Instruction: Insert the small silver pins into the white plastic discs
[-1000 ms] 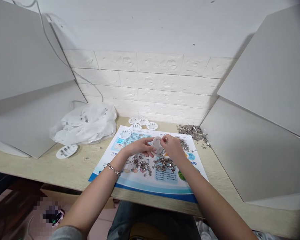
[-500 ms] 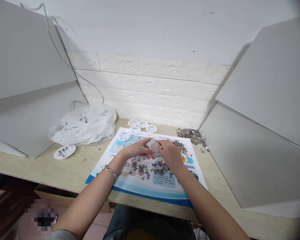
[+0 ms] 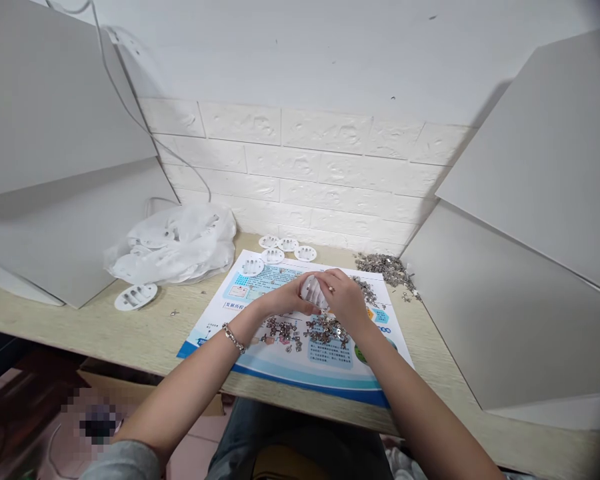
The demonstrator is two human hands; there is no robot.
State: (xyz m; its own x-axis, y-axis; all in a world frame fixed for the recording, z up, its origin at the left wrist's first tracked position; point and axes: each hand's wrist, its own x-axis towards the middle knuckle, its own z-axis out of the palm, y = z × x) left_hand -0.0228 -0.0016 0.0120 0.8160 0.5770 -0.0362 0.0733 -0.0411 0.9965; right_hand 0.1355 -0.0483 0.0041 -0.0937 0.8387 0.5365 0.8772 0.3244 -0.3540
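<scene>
A round white plastic disc (image 3: 312, 292) with moulded slots is held up over the printed sheet, tilted so that its slotted face shows. My left hand (image 3: 296, 295) grips its left edge, thumb below and fingers behind. At the disc's right side, my right hand (image 3: 344, 299) has its fingers bent and pressed together against it; a small metallic glint shows there, but what the fingertips pinch is hidden. Loose small metal parts (image 3: 327, 329) lie in a heap just under the hands, and a smaller cluster of metal parts (image 3: 282, 328) lies to the left.
Several slotted discs (image 3: 273, 256) lie behind the left hand. A clear plastic bag (image 3: 180, 250) of white pieces sits at the left, with another disc (image 3: 136, 297) before it. A large metal-parts pile (image 3: 386, 268) is at the back right. Grey panels (image 3: 520, 313) flank the table.
The disc has turned so its slotted face now shows toward me. My right fingers have shifted along its right side, and my left fingers have closed in. The view has shifted slightly.
</scene>
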